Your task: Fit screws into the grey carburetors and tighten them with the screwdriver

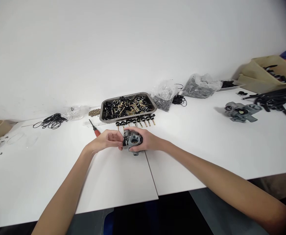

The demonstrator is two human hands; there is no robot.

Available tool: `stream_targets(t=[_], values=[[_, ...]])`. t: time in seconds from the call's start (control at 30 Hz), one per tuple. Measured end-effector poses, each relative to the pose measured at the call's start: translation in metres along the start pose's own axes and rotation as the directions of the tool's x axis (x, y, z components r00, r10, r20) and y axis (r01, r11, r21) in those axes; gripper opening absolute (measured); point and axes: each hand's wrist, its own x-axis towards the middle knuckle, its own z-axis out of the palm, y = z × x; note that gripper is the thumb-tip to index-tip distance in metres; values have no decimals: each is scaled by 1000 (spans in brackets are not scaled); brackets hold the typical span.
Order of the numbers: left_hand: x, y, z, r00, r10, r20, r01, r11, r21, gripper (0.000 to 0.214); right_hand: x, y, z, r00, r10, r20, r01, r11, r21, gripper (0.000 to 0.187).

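Observation:
A grey metal carburetor (pixel 135 140) stands over the white table with its round bore facing me. My right hand (pixel 149 139) is closed around its right side, thumb in front and fingers over the top. At the carburetor's left side, my left hand (pixel 111 139) pinches a small black knob (pixel 125 141); how far the knob sits in the body is hidden by the fingertips. Just beyond the hands lies a row of black-headed brass screws (pixel 135 121). A screwdriver (pixel 95 130) with a red handle lies behind my left hand.
Behind the row is a metal tray (pixel 103 120) full of black and brass parts. Plastic bags (pixel 199 85) of small parts and black rubber rings (pixel 52 120) line the wall. Another carburetor (pixel 241 112), black hoses (pixel 277 98) and beige bins (pixel 253 73) are at the right.

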Motion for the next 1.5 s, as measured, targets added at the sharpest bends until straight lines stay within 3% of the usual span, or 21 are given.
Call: stream_targets(t=[0.93,1.5], values=[[-5,4,-3,999,-18,32,16,998,60,21,0,-1,1,1000,9,4,-9,1000,-14,79],[-3,2,-1,998,-28,53,25,998,61,24,-2,-2,5,996,-81,-36,79,995,-56,81]])
